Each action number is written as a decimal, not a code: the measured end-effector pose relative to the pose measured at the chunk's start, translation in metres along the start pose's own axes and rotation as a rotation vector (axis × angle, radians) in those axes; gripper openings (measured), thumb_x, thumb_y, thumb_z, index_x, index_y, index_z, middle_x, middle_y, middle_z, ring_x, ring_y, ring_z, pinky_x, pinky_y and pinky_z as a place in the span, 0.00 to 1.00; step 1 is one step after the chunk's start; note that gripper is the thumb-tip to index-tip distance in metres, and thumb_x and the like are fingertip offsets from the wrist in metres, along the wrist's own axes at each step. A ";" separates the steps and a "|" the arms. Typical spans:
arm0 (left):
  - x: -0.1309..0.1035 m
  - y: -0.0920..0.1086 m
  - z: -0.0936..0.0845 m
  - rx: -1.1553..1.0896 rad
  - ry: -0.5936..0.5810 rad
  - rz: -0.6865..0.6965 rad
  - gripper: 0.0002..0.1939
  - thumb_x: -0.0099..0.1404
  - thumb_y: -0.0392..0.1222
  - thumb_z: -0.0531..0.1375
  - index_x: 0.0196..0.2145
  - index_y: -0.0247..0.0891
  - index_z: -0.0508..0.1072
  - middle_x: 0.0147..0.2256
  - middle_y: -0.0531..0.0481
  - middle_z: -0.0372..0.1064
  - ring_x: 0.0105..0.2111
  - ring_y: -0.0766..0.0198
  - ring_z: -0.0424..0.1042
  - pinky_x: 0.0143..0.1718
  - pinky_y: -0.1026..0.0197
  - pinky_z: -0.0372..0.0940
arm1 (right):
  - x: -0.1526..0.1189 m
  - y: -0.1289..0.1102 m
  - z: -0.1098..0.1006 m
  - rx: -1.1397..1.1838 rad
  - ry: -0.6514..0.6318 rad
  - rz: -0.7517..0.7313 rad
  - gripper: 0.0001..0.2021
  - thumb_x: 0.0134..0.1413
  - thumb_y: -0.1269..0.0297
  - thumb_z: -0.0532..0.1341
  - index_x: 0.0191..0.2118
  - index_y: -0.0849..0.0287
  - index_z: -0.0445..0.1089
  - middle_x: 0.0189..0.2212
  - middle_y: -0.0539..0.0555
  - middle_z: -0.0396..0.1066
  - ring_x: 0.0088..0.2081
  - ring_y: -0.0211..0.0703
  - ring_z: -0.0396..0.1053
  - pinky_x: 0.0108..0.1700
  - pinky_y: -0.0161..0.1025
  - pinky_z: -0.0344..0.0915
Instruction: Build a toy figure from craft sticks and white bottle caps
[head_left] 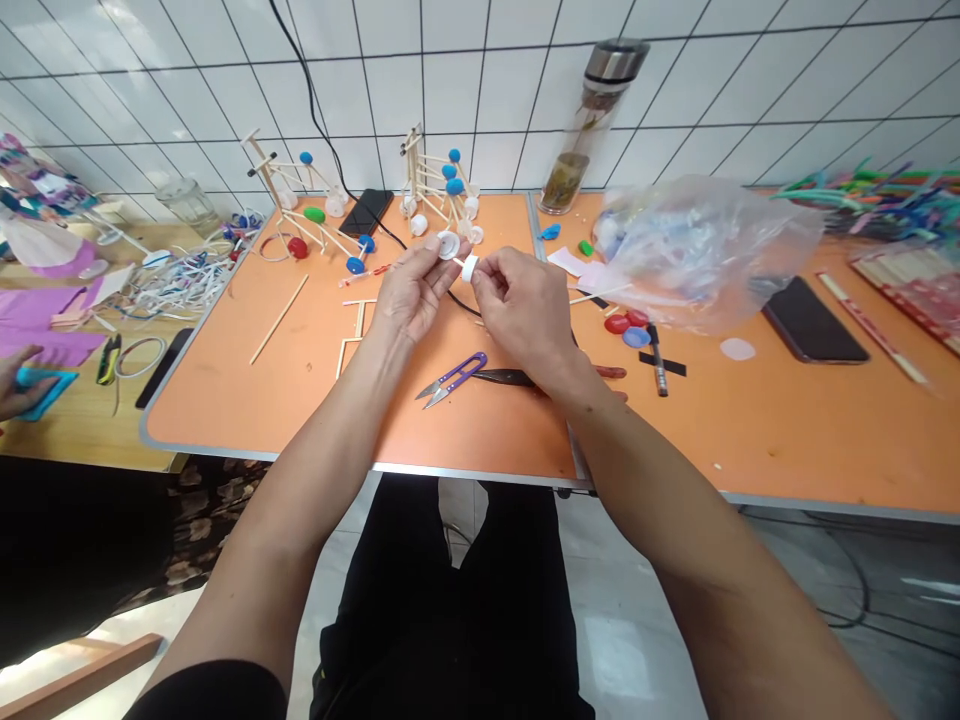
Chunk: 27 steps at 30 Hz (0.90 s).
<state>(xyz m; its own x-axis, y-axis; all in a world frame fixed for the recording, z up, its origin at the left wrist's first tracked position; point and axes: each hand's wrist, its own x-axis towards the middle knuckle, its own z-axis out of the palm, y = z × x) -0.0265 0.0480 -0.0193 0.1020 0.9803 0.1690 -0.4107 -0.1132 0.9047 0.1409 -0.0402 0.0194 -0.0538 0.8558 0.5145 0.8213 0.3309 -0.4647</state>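
Above the orange table, my left hand (411, 290) pinches a round white cap (448, 245) between thumb and fingers. My right hand (523, 305) is closed on a small white bottle cap (469, 268), close beside the first one. A thin pale piece runs between the two caps, and I cannot make out whether it joins them. Purple thread snips (452, 380) lie below my hands, near a dark-handled tool (504, 377) partly hidden under my right wrist. A frame of light wooden sticks (350, 345) rests by my left forearm.
Two stick models with coloured caps (442, 180) (304, 210) stand at the back. A tall glass flask (581, 140) stands by the tiled wall. To the right are a plastic bag (712, 250) and a phone (814, 320). Another person's hand (19, 385) is at far left.
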 end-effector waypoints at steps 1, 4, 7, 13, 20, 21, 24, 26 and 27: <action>-0.002 0.000 0.003 -0.001 -0.012 -0.004 0.10 0.75 0.49 0.71 0.44 0.40 0.82 0.55 0.40 0.85 0.66 0.44 0.82 0.65 0.47 0.80 | 0.000 0.001 0.001 -0.007 0.007 0.008 0.12 0.76 0.62 0.55 0.47 0.53 0.78 0.41 0.59 0.82 0.46 0.56 0.76 0.47 0.47 0.66; -0.010 0.001 0.011 -0.004 -0.031 -0.015 0.09 0.74 0.48 0.72 0.44 0.41 0.84 0.52 0.42 0.87 0.62 0.51 0.85 0.64 0.52 0.80 | 0.001 0.003 0.001 -0.031 0.013 0.033 0.13 0.76 0.62 0.55 0.49 0.54 0.78 0.42 0.60 0.82 0.46 0.56 0.77 0.48 0.47 0.66; -0.017 0.003 0.018 -0.020 -0.036 -0.035 0.07 0.73 0.46 0.73 0.43 0.42 0.85 0.50 0.44 0.88 0.59 0.54 0.86 0.63 0.55 0.80 | 0.001 0.004 -0.001 -0.049 0.008 0.051 0.13 0.76 0.62 0.55 0.51 0.55 0.77 0.43 0.61 0.82 0.47 0.57 0.77 0.48 0.48 0.67; -0.022 0.004 0.023 -0.037 -0.049 -0.044 0.04 0.72 0.44 0.74 0.42 0.43 0.86 0.53 0.44 0.88 0.62 0.53 0.84 0.64 0.53 0.79 | 0.001 0.002 -0.005 -0.046 -0.018 0.075 0.13 0.78 0.61 0.54 0.52 0.57 0.76 0.46 0.62 0.81 0.50 0.59 0.76 0.50 0.49 0.67; -0.025 0.002 0.028 -0.058 -0.001 -0.059 0.08 0.68 0.44 0.77 0.43 0.42 0.86 0.54 0.43 0.87 0.63 0.51 0.84 0.64 0.53 0.79 | 0.002 0.006 0.000 -0.116 0.007 0.071 0.13 0.80 0.61 0.53 0.50 0.57 0.75 0.45 0.61 0.81 0.48 0.56 0.77 0.48 0.48 0.67; -0.026 0.003 0.029 -0.082 0.013 -0.074 0.09 0.67 0.44 0.78 0.43 0.41 0.86 0.54 0.43 0.87 0.64 0.50 0.83 0.65 0.53 0.78 | 0.002 0.007 0.001 -0.127 0.014 0.065 0.13 0.80 0.61 0.53 0.50 0.57 0.75 0.45 0.61 0.81 0.48 0.56 0.77 0.48 0.48 0.67; -0.030 0.006 0.034 -0.133 0.033 -0.098 0.09 0.66 0.41 0.78 0.41 0.40 0.87 0.53 0.45 0.88 0.65 0.50 0.82 0.67 0.54 0.77 | 0.002 0.011 0.006 -0.142 0.054 0.026 0.12 0.80 0.61 0.54 0.49 0.57 0.74 0.43 0.60 0.81 0.46 0.55 0.78 0.46 0.47 0.67; -0.032 0.006 0.035 -0.140 0.038 -0.089 0.08 0.66 0.40 0.78 0.41 0.40 0.87 0.52 0.45 0.88 0.64 0.51 0.83 0.67 0.54 0.76 | 0.002 0.014 0.008 -0.133 0.079 -0.001 0.12 0.80 0.61 0.54 0.48 0.56 0.74 0.42 0.59 0.81 0.45 0.55 0.78 0.46 0.47 0.68; -0.032 0.006 0.036 -0.138 0.041 -0.081 0.07 0.66 0.40 0.78 0.41 0.40 0.87 0.52 0.45 0.88 0.64 0.52 0.83 0.67 0.54 0.76 | 0.002 0.015 0.010 -0.124 0.090 -0.011 0.12 0.79 0.61 0.54 0.47 0.56 0.74 0.42 0.59 0.81 0.45 0.55 0.78 0.46 0.47 0.68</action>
<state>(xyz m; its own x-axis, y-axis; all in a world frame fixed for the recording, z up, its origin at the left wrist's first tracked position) 0.0002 0.0100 -0.0052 0.1039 0.9915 0.0787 -0.5233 -0.0128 0.8521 0.1481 -0.0300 0.0061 -0.0171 0.8116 0.5839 0.8850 0.2840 -0.3689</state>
